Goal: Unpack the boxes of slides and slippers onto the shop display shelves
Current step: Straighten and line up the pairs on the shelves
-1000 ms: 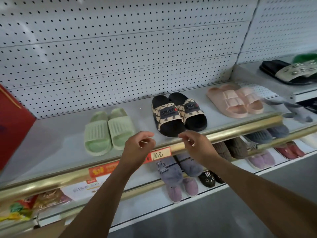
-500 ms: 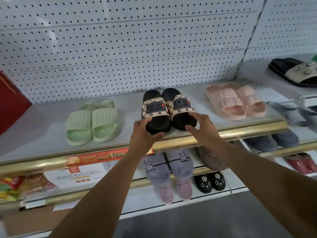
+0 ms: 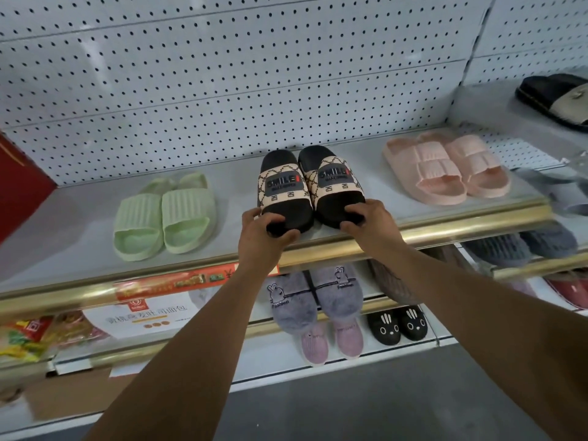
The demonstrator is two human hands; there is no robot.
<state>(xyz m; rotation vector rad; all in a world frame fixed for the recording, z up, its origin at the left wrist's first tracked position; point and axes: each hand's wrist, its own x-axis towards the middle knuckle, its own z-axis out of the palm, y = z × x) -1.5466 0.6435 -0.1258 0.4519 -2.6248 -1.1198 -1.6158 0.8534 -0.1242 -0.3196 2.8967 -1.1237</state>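
A pair of black slides with beige patterned "SMILE" straps stands in the middle of the white display shelf (image 3: 79,218), toes toward me. My left hand (image 3: 261,233) grips the toe of the left black slide (image 3: 283,192), fingers over the front and thumb under it. My right hand (image 3: 366,224) grips the toe of the right black slide (image 3: 334,186) in the same way. Both slides touch each other. A pale green pair (image 3: 162,214) lies to their left and a pink pair (image 3: 445,167) to their right.
A gold rail (image 3: 461,226) edges the shelf front. Below it lie purple fluffy slippers (image 3: 315,300), black bunny slippers (image 3: 397,326) and grey ones (image 3: 521,246). A red box (image 3: 19,183) stands at the left. A black sandal (image 3: 556,97) sits on the right-hand shelf. Pegboard (image 3: 222,74) backs the shelf.
Both hands have reached forward from the rail and closed on the toes of the black slides. The pair now sits straighter, side by side.
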